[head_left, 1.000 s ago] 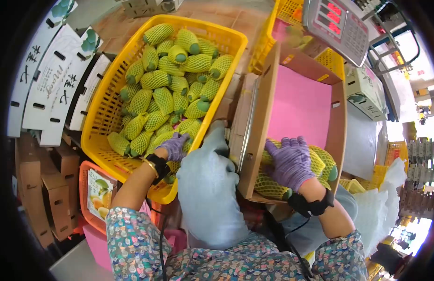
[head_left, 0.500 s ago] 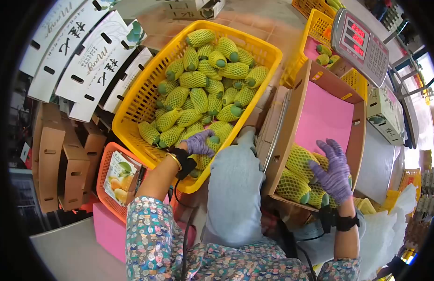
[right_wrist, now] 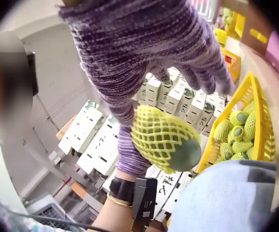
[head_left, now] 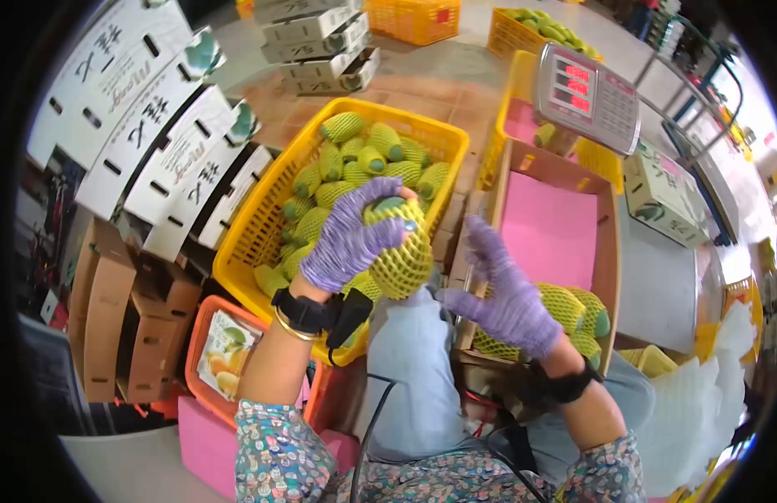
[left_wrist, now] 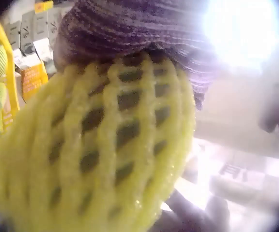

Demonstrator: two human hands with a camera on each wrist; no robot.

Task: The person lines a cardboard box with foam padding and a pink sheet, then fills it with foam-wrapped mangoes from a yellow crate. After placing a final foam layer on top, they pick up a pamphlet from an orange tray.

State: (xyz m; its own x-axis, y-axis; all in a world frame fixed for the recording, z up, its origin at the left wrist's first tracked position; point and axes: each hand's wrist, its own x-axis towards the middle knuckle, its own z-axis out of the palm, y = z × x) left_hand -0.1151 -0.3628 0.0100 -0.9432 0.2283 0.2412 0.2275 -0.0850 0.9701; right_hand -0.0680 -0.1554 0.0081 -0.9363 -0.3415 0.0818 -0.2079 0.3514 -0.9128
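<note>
My left hand (head_left: 355,239), in a purple knit glove, grips a green mango wrapped in yellow foam net (head_left: 401,256) and holds it up above the near rim of the yellow crate (head_left: 246,226). The same mango (left_wrist: 91,154) fills the left wrist view, and shows as the netted mango (right_wrist: 166,140) in the right wrist view. My right hand (head_left: 506,289) is spread, fingers straight, just right of the mango and holding nothing. It hovers over the near edge of a cardboard box (head_left: 611,251) lined with pink paper (head_left: 548,230), where netted mangoes (head_left: 573,314) lie.
The yellow crate holds several netted mangoes (head_left: 355,168). A digital scale (head_left: 585,96) stands behind the box. White printed cartons (head_left: 154,142) lean at the left, flat brown cartons (head_left: 120,327) lie below them. An orange basket (head_left: 217,352) sits near my left elbow.
My left hand has lifted a netted mango out of the yellow crate and raised it toward the middle. My right hand has left the mangoes in the box and moved left toward it.
</note>
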